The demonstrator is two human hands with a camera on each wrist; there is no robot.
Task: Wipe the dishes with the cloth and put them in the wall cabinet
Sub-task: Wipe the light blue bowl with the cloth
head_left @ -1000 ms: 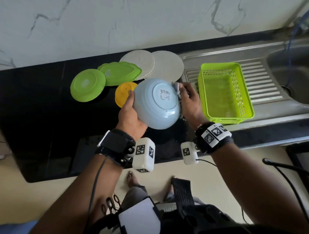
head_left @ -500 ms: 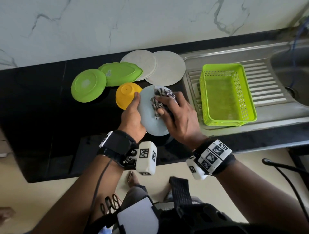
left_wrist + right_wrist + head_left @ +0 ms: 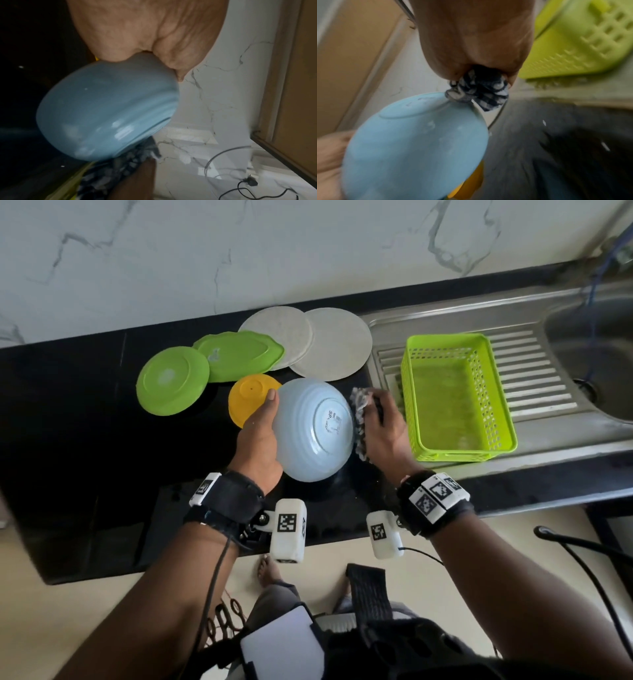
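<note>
My left hand [image 3: 262,436] grips a light blue bowl [image 3: 313,429] by its rim and holds it above the black counter, its underside turned up toward the head camera. The same bowl [image 3: 106,116] fills the left wrist view, and the bowl [image 3: 412,146] shows again in the right wrist view. My right hand [image 3: 383,429] grips a bunched black-and-white checked cloth [image 3: 359,416] and presses it against the bowl's right side. The cloth [image 3: 479,89] sticks out of my fist at the bowl's foot ring.
On the counter [image 3: 85,457] lie a round green plate [image 3: 171,385], a green shaped plate [image 3: 239,356], a yellow bowl [image 3: 248,398] and two beige plates [image 3: 334,347]. A lime basket [image 3: 455,398] stands on the steel drainboard [image 3: 548,385] beside the sink.
Half a second ago the bowl's inside faced up with my right hand and cloth pressed into it. Now its underside faces up and the cloth has moved to its right side.
</note>
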